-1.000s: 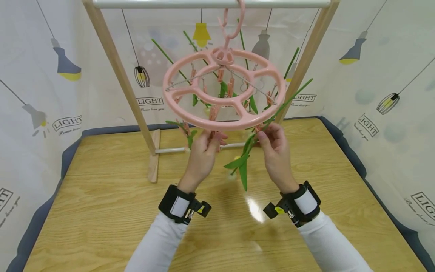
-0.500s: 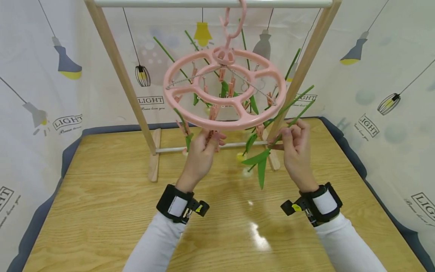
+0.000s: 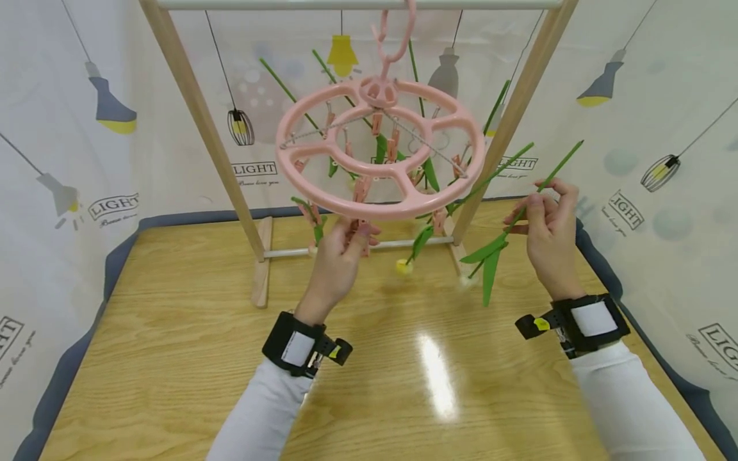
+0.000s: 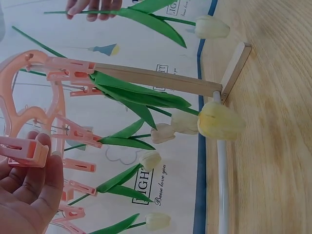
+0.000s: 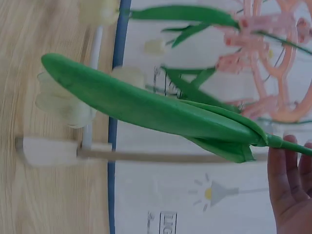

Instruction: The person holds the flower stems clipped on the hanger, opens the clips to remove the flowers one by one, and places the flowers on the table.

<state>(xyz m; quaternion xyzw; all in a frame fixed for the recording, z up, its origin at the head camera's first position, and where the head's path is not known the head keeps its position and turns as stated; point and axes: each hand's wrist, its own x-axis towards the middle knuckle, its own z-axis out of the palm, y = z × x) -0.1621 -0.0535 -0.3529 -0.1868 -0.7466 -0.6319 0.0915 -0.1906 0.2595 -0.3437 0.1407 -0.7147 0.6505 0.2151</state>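
Note:
My right hand [image 3: 552, 240] pinches the green stem of an artificial white tulip [image 4: 213, 27], off to the right of the pink round clip hanger [image 3: 380, 210]. The tulip's bloom points down and its long leaf [image 5: 141, 102] fills much of the right wrist view. Under the hanger's near rim, my left hand [image 3: 337, 266] holds a pink clothespin [image 4: 24, 152], with nothing visible in its jaws. Beside it, a yellow tulip [image 4: 220, 122] hangs head down from another clothespin [image 4: 73, 68]. Several pale tulips hang from clothespins farther back.
The hanger's hook [image 3: 398, 38] hangs near the white top bar [image 3: 357, 4] of a wooden-legged stand [image 3: 202, 121]. A white lower bar [image 3: 288, 254] joins its feet on the wooden table [image 3: 173, 358]. Lamp-printed cloth surrounds the table on the visible sides.
My right hand has carried the white tulip rightward, away from the hanger and the yellow tulip. My left hand has stayed at the clothespin under the near rim.

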